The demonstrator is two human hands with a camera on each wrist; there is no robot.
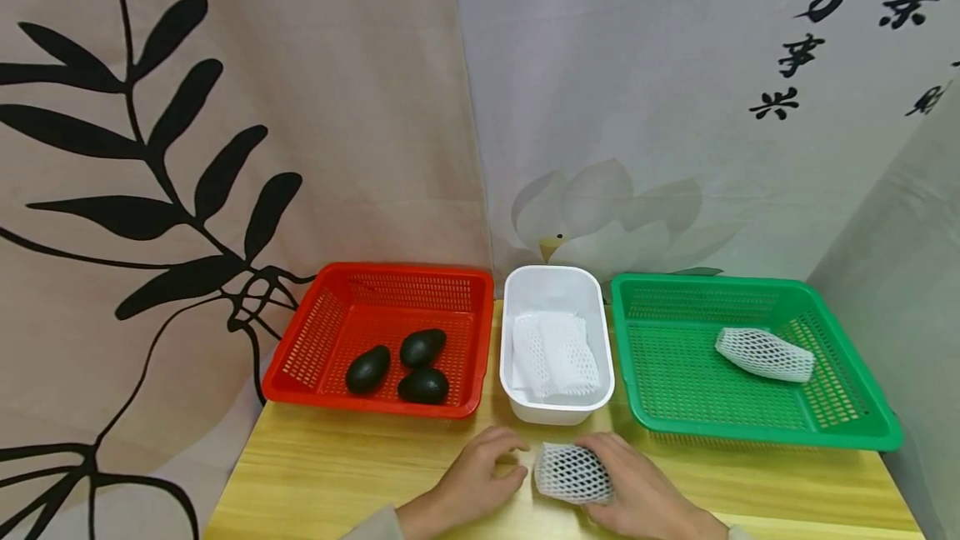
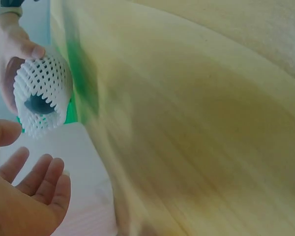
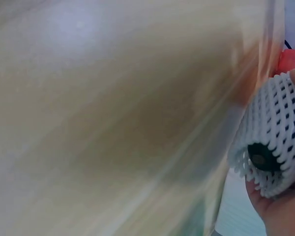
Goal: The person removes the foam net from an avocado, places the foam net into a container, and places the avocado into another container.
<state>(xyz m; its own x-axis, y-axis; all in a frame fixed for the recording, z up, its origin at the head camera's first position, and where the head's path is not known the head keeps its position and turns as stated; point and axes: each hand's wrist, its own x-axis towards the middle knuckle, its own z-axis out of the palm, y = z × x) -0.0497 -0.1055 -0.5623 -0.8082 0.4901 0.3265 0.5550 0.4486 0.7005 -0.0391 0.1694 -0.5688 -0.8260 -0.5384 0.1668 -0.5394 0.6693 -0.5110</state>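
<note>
- The foam net [image 1: 573, 473] is over the table's near edge side, between the 2 hands, with a dark fruit [image 2: 39, 104] inside; whether it touches the table [image 1: 300, 473] is hard to tell.
- The right hand [image 1: 637, 486] grasps the net from its right side; the left hand [image 1: 480, 477] is released, fingers loosely bent, just beside the net and holding nothing.
- The fruit shows at the net's uncovered ends, so a steep tilt could probably let it slide out.
- Only 1 hand bears the load; a slackened grip might drop the fruit and set it rolling.
- A hard squeeze could bunch or tear the soft mesh, or bruise the fruit.
- The white bin [image 1: 551, 415] stands just beyond the hands, holding flat white nets [image 1: 555, 357]; a low forward move could knock its wall.
- Left of it, the red basket [image 1: 375, 407] holds 3 bare dark fruits [image 1: 423, 387].
- Right of it, the green basket [image 1: 750, 433] holds 1 netted piece [image 1: 765, 354]; its raised near rim stands in the way of a low reach inside.
</note>
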